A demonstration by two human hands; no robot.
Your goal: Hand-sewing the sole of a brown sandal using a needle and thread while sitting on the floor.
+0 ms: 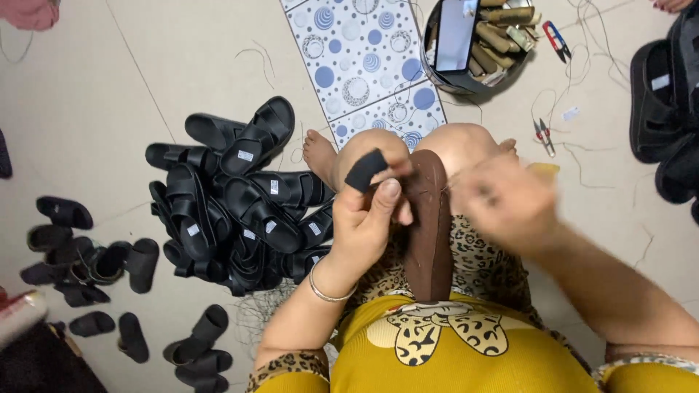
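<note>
A long brown shoe sole point(429, 233) stands on edge on my lap between my knees. My left hand point(371, 215) grips its left side, with a black fabric guard point(365, 169) on one fingertip. My right hand point(502, 200) is blurred with motion just right of the sole's upper end, fingers closed; a thin thread seems to run from it to the sole, but what it pinches is too blurred to tell.
A pile of black sandals point(240, 204) lies on the floor to my left, with loose black straps point(87, 255) further left. A round tin point(473, 44) with spools and a phone stands ahead on a dotted mat point(364, 65). Small snips point(544, 135) and more black sandals point(666, 109) lie right.
</note>
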